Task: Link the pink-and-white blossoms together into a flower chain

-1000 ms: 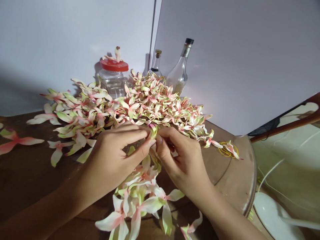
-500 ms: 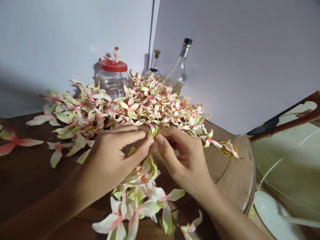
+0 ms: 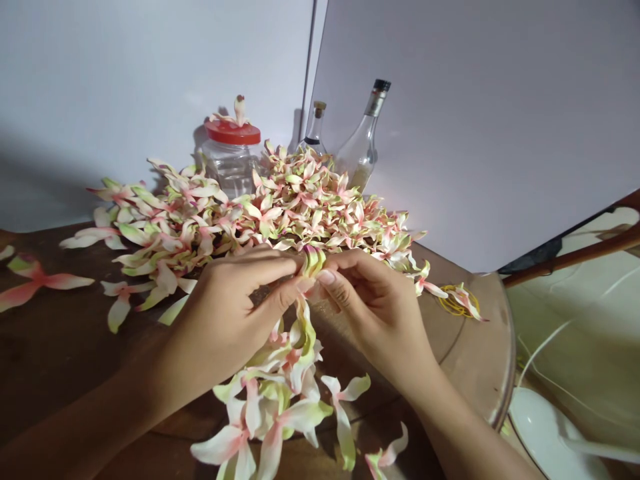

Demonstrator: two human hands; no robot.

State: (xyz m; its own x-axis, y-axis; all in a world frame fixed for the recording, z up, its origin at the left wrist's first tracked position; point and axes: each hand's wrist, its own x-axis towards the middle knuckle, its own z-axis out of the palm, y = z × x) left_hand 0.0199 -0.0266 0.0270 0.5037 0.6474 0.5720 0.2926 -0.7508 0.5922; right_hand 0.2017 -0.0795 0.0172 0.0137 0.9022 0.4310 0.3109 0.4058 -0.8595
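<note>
My left hand (image 3: 227, 320) and my right hand (image 3: 377, 310) meet at the middle of the table, both pinching one folded green-and-pink fabric petal piece (image 3: 313, 261) between thumbs and fingers. A strand of joined pink, white and green fabric flowers (image 3: 280, 393) hangs down from that pinch towards me. Just behind my hands lies a large heap of the same fabric flowers (image 3: 280, 203).
A round dark wooden table (image 3: 60, 360) with a glass top edge (image 3: 493, 347) carries everything. Behind the heap stand a red-lidded clear jar (image 3: 231, 157) and two glass bottles (image 3: 364, 143). Yellow rubber bands (image 3: 453, 301) lie right. Loose flowers (image 3: 30, 283) lie left. A white dish (image 3: 545, 437) sits below right.
The hanging strand of flowers has shifted slightly and swung a little. Both hands keep their pinch in nearly the same place; the view has moved a touch.
</note>
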